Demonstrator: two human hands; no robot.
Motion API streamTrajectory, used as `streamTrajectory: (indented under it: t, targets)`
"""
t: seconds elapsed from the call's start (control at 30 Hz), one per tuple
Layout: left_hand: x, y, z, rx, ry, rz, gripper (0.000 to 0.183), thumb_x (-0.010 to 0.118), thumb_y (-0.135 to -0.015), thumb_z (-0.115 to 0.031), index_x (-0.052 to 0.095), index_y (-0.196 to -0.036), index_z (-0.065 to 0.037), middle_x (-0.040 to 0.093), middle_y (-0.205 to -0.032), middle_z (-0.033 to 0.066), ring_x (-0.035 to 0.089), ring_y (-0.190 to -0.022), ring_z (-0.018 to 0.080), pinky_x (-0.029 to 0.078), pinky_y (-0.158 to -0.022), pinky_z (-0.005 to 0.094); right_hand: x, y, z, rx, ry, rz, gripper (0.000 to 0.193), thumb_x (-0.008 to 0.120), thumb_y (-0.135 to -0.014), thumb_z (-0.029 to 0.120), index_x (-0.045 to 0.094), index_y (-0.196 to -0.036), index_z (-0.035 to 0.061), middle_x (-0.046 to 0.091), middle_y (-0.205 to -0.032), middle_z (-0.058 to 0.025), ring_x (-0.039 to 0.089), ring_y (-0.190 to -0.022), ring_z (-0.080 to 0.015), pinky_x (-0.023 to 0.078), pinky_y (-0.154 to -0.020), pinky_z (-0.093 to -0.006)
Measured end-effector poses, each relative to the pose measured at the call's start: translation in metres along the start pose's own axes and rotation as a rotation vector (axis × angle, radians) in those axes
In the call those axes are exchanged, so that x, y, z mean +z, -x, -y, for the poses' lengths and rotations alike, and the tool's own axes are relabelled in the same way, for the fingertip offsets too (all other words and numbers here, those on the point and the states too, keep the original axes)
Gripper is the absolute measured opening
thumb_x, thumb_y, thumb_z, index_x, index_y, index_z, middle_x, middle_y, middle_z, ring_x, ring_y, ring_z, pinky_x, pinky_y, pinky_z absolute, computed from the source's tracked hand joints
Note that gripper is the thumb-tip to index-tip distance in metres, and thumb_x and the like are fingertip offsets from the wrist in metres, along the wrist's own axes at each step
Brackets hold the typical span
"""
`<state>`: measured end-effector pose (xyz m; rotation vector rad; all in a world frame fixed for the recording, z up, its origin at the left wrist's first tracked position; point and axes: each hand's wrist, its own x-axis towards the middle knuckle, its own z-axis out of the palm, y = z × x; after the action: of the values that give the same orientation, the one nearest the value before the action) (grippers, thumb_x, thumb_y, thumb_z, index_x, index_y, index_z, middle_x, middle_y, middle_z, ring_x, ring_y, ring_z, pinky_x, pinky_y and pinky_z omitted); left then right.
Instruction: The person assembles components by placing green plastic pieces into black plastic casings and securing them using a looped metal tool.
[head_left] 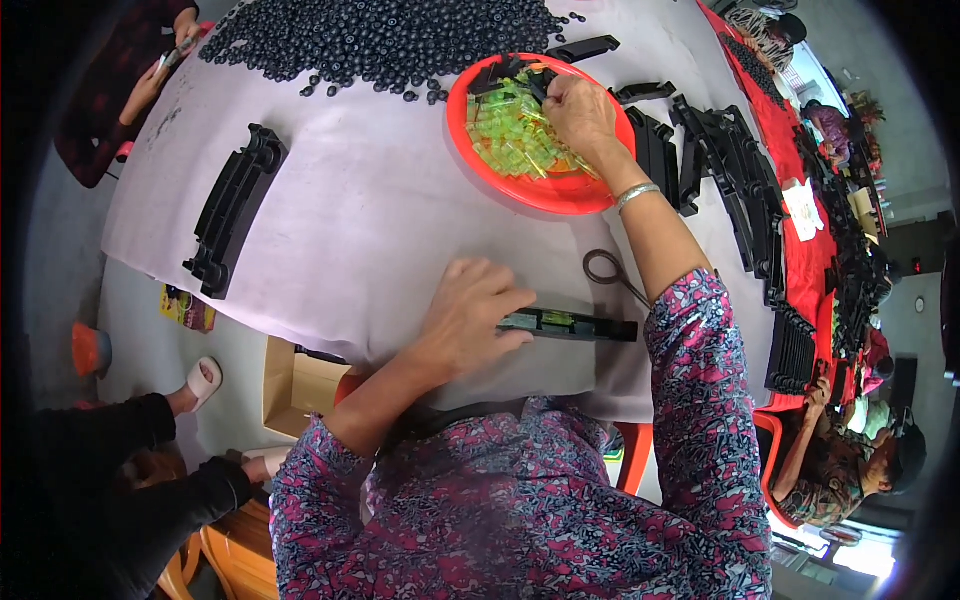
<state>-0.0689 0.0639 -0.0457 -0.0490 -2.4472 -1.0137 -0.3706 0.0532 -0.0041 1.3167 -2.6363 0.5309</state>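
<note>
My left hand (470,315) lies on the near part of the table. Its thumb and fingers close around the left end of a short black spirit level (600,328), which has a yellow-green vial (557,319) set in its middle. Farther off, my right hand (580,112) dips into a round red tray (560,192), fingers bent together. What those fingers hold, if anything, is hidden. Many clear yellow-green vials (510,130) fill the tray, with some black pieces at its far side. Between my hands and to the right lies a dark looped tool, perhaps scissors (630,287).
Small round black parts (380,45) are heaped at the far edge. A black level body (235,215) stands at left; more black bodies (735,180) pile up at right. A cardboard box (290,392) sits below the table's left edge. Other people are at left and right.
</note>
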Motion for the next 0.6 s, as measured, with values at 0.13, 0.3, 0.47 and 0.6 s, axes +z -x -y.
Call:
streamTrajectory:
  t: [0.13, 0.3, 0.47, 0.6]
  targets:
    - [0.0, 0.001, 0.0, -0.03, -0.007, 0.039, 0.043, 0.086, -0.062, -0.023, 0.069, -0.098, -0.01, 0.056, -0.091, 0.0048, 0.054, -0.094, 0.0261, 0.038, -0.09, 0.0423, -0.003, 0.009, -0.005, 0.028, -0.07, -0.013, 0.012, 0.067, -0.081, 0.018, 0.072, -0.087, 0.0099, 0.071, -0.084, -0.0176, 0.07, -0.084, -0.0383, 0.056, -0.076, -0.0498]
    - [-0.001, -0.001, -0.001, -0.008, -0.003, 0.014, 0.044, 0.087, -0.061, -0.022, 0.071, -0.1, -0.008, 0.053, -0.086, 0.005, 0.053, -0.086, 0.0258, 0.038, -0.084, 0.0415, -0.003, 0.024, -0.017, 0.003, -0.133, -0.093, 0.012, 0.069, -0.079, 0.02, 0.068, -0.082, 0.0083, 0.07, -0.075, -0.0154, 0.069, -0.073, -0.0358, 0.054, -0.068, -0.0477]
    - [-0.001, 0.001, -0.001, -0.019, -0.003, 0.023, 0.044, 0.086, -0.062, -0.023, 0.072, -0.1, -0.008, 0.052, -0.086, 0.0051, 0.052, -0.085, 0.026, 0.038, -0.083, 0.0409, -0.003, 0.041, -0.02, -0.011, -0.375, -0.155, 0.009, 0.071, -0.078, 0.013, 0.066, -0.081, 0.0065, 0.068, -0.071, -0.0126, 0.068, -0.067, -0.0287, 0.053, -0.063, -0.0416]
    - [-0.009, -0.001, -0.004, -0.039, 0.051, 0.089, 0.053, 0.087, -0.065, -0.025, 0.069, -0.11, -0.007, 0.055, -0.092, 0.0071, 0.054, -0.092, 0.0271, 0.039, -0.089, 0.042, -0.015, 0.066, -0.014, 0.055, -0.716, -0.119, 0.006, 0.069, -0.08, 0.006, 0.067, -0.085, 0.0034, 0.067, -0.071, -0.001, 0.063, -0.063, -0.01, 0.05, -0.059, -0.028]
